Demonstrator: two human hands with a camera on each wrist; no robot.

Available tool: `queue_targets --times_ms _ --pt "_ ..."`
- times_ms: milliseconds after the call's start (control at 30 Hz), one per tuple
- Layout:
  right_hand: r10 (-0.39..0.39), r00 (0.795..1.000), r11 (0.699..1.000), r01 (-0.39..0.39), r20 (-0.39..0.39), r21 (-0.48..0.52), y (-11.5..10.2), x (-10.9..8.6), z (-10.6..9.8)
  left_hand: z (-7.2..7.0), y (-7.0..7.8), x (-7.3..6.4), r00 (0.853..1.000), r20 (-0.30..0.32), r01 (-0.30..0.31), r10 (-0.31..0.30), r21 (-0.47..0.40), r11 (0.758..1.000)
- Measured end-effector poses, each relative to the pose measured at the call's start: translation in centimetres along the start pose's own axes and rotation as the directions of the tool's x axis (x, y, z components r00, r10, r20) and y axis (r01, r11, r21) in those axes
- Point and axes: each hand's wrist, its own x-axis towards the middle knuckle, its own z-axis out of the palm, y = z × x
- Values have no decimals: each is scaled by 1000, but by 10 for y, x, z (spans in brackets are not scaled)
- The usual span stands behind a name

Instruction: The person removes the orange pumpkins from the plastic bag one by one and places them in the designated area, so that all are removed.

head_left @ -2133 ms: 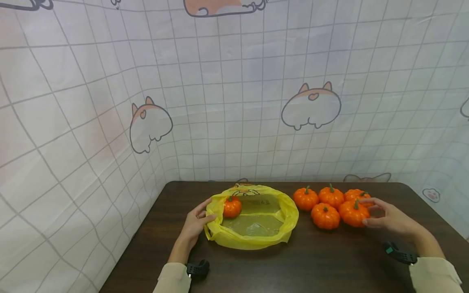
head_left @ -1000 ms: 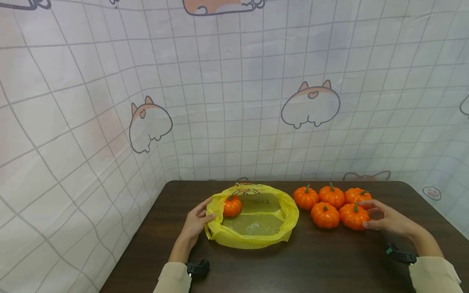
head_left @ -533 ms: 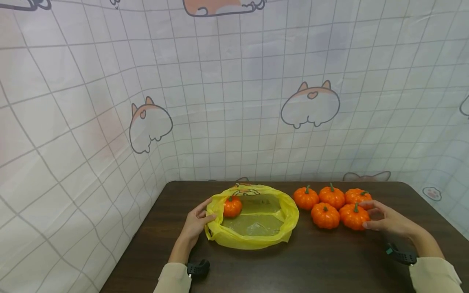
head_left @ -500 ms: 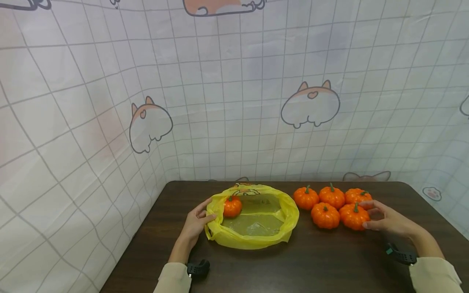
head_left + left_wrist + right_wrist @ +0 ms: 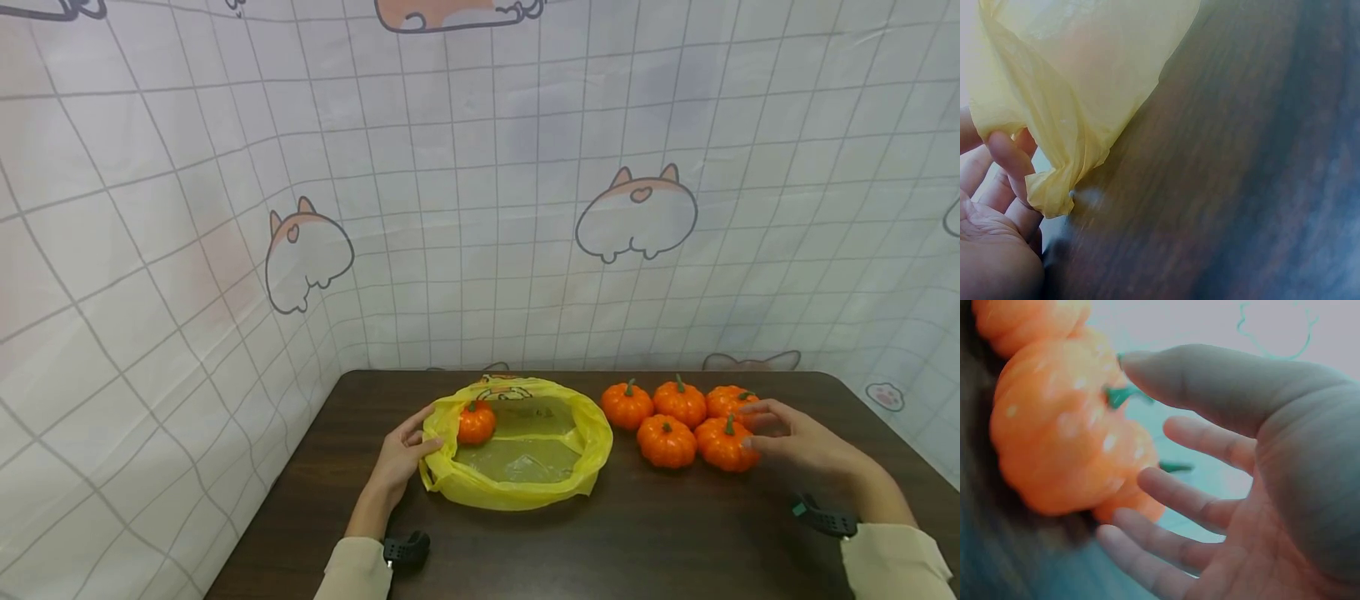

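A yellow plastic bag (image 5: 517,496) stands on the table with its mouth spread wide and rolled down. Inside, against its left side, sits a small orange pumpkin (image 5: 476,423). My left hand (image 5: 397,458) pinches the bag's left rim between thumb and fingers; in the left wrist view a bunched corner of yellow plastic (image 5: 1054,187) hangs beside the fingers. At the right, my right hand (image 5: 798,437) hovers by the front right pumpkin (image 5: 723,446), its fingers spread. The right wrist view shows a gap between that hand and the pumpkin (image 5: 1054,431), with nothing held.
Several more orange pumpkins with green stems stand close together right of the bag, among them a front left pumpkin (image 5: 666,442) and a back left pumpkin (image 5: 627,406). The dark wooden table (image 5: 600,550) backs onto a gridded cloth (image 5: 487,275) with cartoon dogs.
The front right pumpkin has shifted slightly toward the front since the earliest frame. My right hand has just loosened from it and drawn a little to the right. The left hand stays at the bag.
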Motion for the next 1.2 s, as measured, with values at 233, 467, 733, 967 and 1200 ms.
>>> queue_targets --times_ms 233,467,733,967,1200 --pt "-134 985 987 122 -108 -107 -38 -5 -2 -1 -2 1 1000 3 -3 3 2 1000" --pt "-305 937 949 285 -169 -135 -83 -15 10 -1 -1 1 1000 14 -1 1 -8 1000" --pt "-415 896 910 412 -157 -49 -127 -8 55 -2 0 -1 1000 21 -1 1 -4 1000" --pt "-451 883 890 455 -128 3 -148 6 100 -2 -1 -1 1000 18 -7 7 -5 1000" --pt "-456 888 882 460 -65 103 -160 16 144 -2 0 0 1000 21 -15 15 3 1000"
